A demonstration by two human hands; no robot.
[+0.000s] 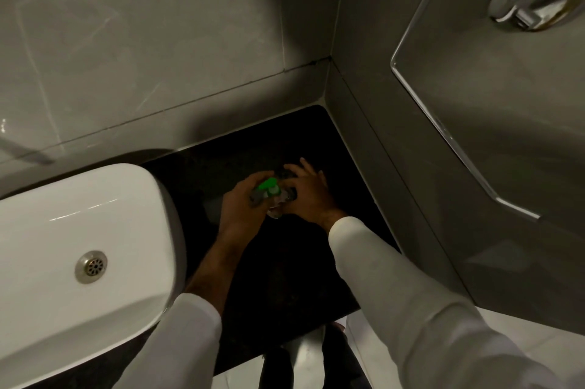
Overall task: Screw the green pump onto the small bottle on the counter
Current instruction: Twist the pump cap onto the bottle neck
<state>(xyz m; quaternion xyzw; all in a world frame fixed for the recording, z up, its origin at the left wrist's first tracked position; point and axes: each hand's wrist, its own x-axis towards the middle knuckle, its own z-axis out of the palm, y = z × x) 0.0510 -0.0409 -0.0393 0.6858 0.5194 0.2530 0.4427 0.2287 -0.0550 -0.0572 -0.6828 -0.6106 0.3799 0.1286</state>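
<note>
A small clear bottle [278, 206] stands on the black counter [285, 262], mostly hidden between my hands. The green pump [268, 187] sits at the top of the bottle, its nozzle pointing up and to the right. My left hand [240, 208] wraps around the pump and its collar from the left. My right hand [308, 195] closes on the bottle from the right, fingers curled over its far side. I cannot tell how far the pump is threaded on.
A white basin [79, 246] with a metal drain [91, 266] lies close on the left. Grey tiled walls [395, 167] box in the counter behind and on the right. A chrome towel ring [474, 103] juts from the right wall.
</note>
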